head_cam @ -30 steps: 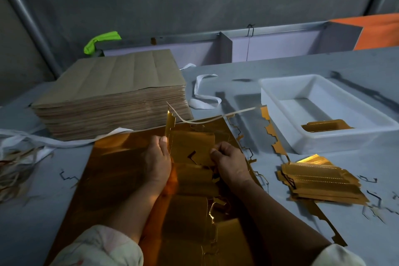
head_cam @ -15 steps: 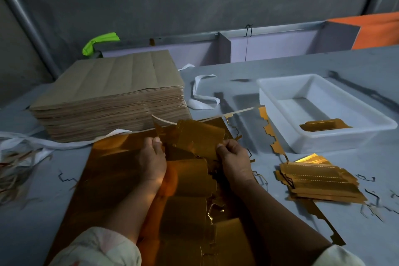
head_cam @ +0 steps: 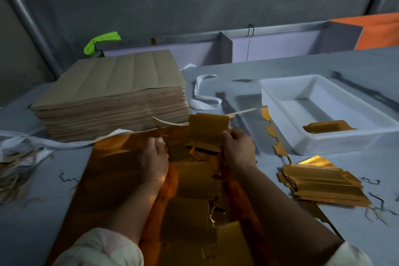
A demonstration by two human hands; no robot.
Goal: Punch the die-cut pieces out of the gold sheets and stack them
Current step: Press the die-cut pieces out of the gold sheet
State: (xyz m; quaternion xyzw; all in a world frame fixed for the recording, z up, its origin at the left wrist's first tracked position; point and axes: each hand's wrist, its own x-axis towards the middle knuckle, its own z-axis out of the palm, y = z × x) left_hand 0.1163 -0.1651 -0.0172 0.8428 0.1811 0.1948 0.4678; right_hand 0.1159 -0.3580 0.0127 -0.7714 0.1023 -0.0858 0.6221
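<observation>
**While we've got a gold piece half up off the sheet: where everything sits**

Since both hands are busy, we'll start there. Our left hand (head_cam: 154, 157) pinches the gold sheet (head_cam: 121, 168) near its far end, thumb pressed on top. Our right hand (head_cam: 238, 149) pinches the right edge of a die-cut piece (head_cam: 207, 129), thumb on its face. So the hands are apart, each clamped on gold card, with the piece tilted up between them and its far edge raised. We can't tell if it's fully free of the sheet; there's a dark gap and some torn edges right under it.

The sheet itself lies flat on the grey desk (head_cam: 32, 222) right in front of us and runs under both forearms, with ragged tears down its right half.

Off to the right, the stack of punched pieces (head_cam: 319, 181) sits on the desk, a bit fanned out. Just beyond it is a white tray (head_cam: 323, 147) with one gold piece (head_cam: 328, 128) lying inside. A jagged gold waste strip (head_cam: 274, 136) runs between the sheet and the tray, and thin dark scraps are scattered around the stack.

At the far left there's a thick pile of brown sheets (head_cam: 112, 93), with a looped white strap (head_cam: 203, 97) beside it.
</observation>
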